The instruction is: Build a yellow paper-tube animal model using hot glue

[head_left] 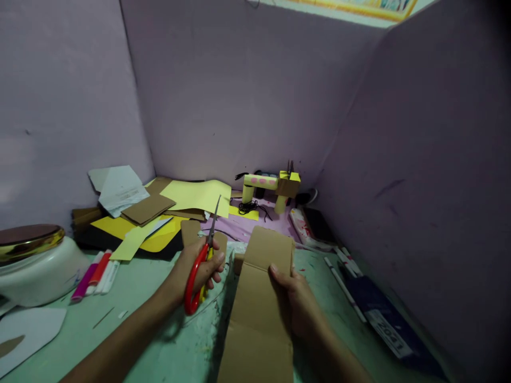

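Note:
My left hand (204,268) is closed around a pair of scissors (194,282) with red and yellow handles, the blades pointing up and away from me. To its right, my right hand (293,295) grips the right edge of a long brown cardboard strip (259,314), thumb on top and fingers behind. Crosswise creases run over the strip, and its near end leaves the bottom of the view. The scissors and the strip are apart. Beyond them stands a yellow paper animal figure (261,182) with pink spots and a brown box-shaped head.
Yellow paper (195,197) and cardboard pieces (148,209) are piled at the back left. Markers (99,271) lie near a white lidded container (35,266). At right are a phone (319,226), a thin white stick (345,290) and a dark blue item (387,319). Purple walls enclose the green surface.

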A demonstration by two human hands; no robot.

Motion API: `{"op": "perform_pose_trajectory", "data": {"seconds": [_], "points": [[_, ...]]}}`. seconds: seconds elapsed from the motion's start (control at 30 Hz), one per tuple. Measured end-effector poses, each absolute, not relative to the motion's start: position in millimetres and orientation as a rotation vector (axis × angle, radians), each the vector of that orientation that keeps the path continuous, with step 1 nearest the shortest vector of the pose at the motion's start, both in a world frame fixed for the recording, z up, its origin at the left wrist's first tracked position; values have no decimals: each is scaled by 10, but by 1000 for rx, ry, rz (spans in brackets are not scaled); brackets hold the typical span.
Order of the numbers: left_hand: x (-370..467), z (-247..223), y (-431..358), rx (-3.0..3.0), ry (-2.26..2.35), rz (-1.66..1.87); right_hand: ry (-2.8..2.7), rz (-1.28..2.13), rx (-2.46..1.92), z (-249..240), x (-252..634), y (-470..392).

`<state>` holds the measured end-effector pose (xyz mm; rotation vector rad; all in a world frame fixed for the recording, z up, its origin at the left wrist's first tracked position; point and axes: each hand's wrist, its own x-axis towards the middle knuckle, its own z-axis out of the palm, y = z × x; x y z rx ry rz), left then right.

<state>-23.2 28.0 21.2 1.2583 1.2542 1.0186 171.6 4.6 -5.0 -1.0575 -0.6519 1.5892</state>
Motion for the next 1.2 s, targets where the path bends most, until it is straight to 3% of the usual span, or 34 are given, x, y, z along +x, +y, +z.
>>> {"op": "perform_pose_trajectory", "data": {"seconds": [0.7, 0.93, 1.2], "points": [[-73, 153, 283, 1037, 1114, 1244, -818, 1816, -1081, 67, 1681, 2], [-266, 101, 384, 1187, 1172, 1173, -972, 2034, -824, -17, 1583, 3], [-490, 242, 567, 680, 1336, 1839, -750, 2018, -712, 243, 2040, 125]]}}
